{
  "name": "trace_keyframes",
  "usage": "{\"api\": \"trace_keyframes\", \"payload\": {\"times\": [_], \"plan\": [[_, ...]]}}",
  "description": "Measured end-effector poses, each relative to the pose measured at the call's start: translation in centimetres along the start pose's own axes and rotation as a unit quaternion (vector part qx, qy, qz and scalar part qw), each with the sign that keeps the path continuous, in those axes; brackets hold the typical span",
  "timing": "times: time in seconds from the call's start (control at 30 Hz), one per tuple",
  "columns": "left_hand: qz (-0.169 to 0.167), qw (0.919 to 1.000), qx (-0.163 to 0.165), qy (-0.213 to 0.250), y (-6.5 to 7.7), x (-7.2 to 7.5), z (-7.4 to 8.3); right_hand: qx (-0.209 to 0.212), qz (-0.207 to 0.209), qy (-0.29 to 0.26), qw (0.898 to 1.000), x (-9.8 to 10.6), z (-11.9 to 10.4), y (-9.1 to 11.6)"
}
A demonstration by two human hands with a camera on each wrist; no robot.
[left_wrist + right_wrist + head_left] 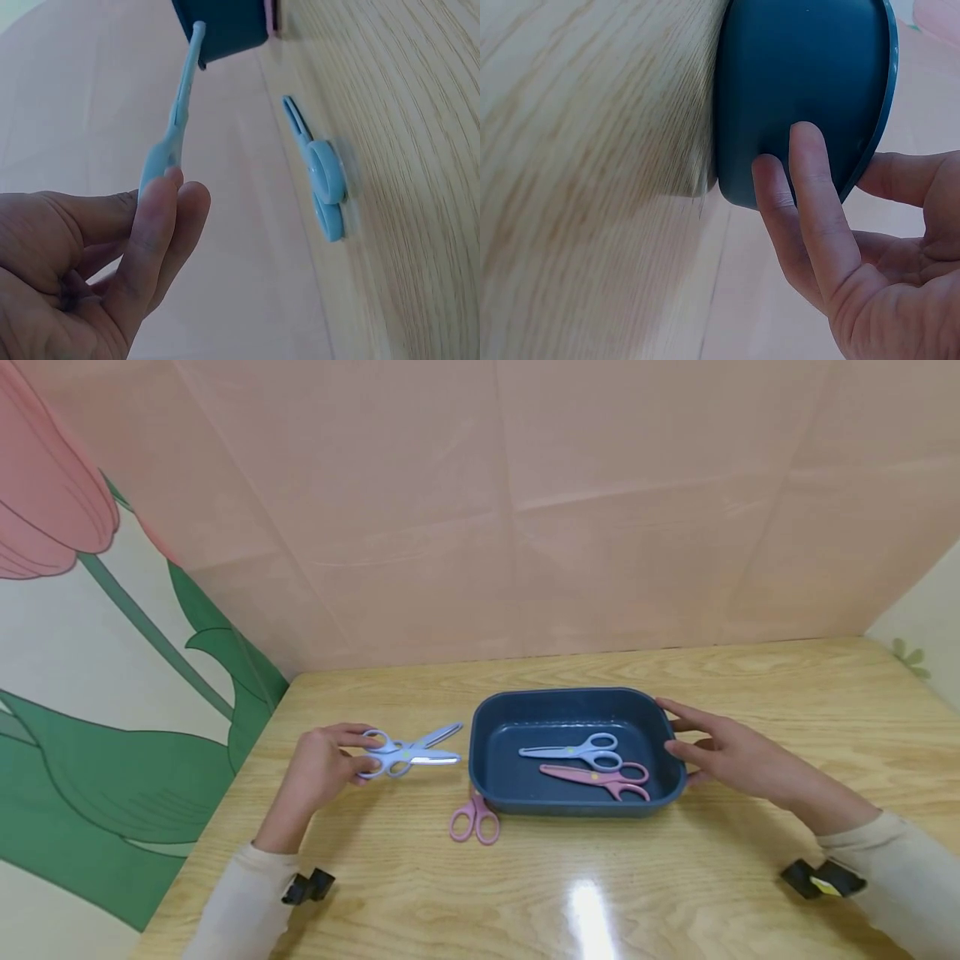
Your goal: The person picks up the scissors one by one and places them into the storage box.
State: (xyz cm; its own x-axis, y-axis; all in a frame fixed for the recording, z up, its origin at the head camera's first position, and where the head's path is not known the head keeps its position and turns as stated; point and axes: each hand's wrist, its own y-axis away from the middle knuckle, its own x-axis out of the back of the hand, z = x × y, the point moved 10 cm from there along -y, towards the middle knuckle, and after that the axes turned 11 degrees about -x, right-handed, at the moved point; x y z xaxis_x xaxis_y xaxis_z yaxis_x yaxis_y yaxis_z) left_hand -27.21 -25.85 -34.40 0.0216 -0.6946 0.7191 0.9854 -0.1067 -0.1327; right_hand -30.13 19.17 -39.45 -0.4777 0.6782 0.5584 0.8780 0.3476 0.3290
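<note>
My left hand [322,764] pinches light-blue scissors [176,124] by the handle, lifted off the table with their blades toward the bin. Under them, a second light-blue pair [326,172] lies on the tabletop. At the right end of the dark blue bin [570,808], my right hand [738,756] grips the wall, thumb at the rim and fingers along the outside. Inside the bin lie light-blue scissors [577,751] and pink scissors [600,778]. Another pink pair [474,818] shows its handles by the bin's front left corner; its blades are hidden.
The wood-grain table [420,893] carries everything. Behind it hangs a plain pink backdrop [525,527], and a tulip-printed panel [135,693] stands at the left. Small black devices [823,878] are strapped at both wrists.
</note>
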Motion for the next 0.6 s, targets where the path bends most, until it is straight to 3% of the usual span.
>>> {"api": "trace_keyframes", "payload": {"times": [0.6], "plan": [[-0.019,0.9996,-0.002,0.019,0.19,-0.76,0.44,0.003,-0.006,-0.004,1.000,-0.04,0.01,-0.07]]}}
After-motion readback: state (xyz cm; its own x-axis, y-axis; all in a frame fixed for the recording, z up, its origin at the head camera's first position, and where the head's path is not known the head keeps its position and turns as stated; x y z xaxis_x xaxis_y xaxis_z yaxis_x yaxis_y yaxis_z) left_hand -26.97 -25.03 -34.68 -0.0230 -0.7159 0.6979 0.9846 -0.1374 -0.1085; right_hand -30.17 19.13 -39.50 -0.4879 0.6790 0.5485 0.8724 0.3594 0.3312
